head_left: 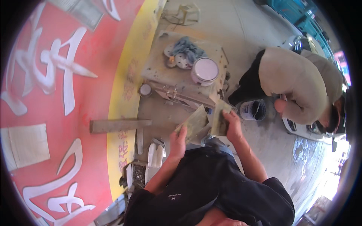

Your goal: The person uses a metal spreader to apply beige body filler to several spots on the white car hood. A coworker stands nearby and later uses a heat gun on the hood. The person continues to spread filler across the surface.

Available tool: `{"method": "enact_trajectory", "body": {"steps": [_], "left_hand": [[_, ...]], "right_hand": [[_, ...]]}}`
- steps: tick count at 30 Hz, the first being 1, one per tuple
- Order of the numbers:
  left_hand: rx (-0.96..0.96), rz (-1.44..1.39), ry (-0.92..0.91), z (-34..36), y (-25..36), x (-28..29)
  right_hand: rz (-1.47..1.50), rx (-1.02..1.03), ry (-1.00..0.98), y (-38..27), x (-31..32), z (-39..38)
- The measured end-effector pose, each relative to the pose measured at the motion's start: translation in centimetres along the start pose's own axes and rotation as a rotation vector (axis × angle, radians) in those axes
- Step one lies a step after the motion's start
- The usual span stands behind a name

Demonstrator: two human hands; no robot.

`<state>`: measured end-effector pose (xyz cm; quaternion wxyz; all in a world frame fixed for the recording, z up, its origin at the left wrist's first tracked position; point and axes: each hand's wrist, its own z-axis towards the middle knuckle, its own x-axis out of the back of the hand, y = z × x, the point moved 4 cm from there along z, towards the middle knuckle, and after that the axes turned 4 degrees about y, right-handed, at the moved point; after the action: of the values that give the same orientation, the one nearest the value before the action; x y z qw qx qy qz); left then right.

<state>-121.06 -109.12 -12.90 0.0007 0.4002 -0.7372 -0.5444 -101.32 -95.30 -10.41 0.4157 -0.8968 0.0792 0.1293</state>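
Note:
My left hand point(178, 142) grips one edge of a thin, yellowish-grey sheet point(195, 122), thumb on top. A similar sheet point(219, 118) is in my right hand point(233, 126), its fingers wrapped around the side. Both pieces look stiff and dusty; I cannot make out what material they are. They are held up in front of my body, close together, their upper ends near the front of a dusty worktable point(160, 62). On that table are a round pinkish-white tub point(205, 70), a crumpled blue-grey cloth point(188, 49) and perforated round white discs point(182, 61).
To the left spreads a red panel point(86, 90) with white characters and a yellow border, crossed by a wooden strip point(120, 125). A small can point(145, 90) stands beside the table. At right, a person point(296, 81) bends over near a dark bucket point(253, 110). A stool point(188, 14) is behind.

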Motion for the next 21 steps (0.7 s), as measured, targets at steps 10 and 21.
{"method": "enact_trajectory", "body": {"steps": [10, 21], "left_hand": [[0.000, 0.221, -0.370, -2.0, -0.8, -8.7], [-0.003, 0.582, -0.524, -1.9, -3.5, -16.2]], "right_hand": [[-0.034, 0.153, -0.060, -1.9, 5.2, -1.6], [-0.479, 1.073, 0.133, -7.7, 13.3, -3.2]]}}
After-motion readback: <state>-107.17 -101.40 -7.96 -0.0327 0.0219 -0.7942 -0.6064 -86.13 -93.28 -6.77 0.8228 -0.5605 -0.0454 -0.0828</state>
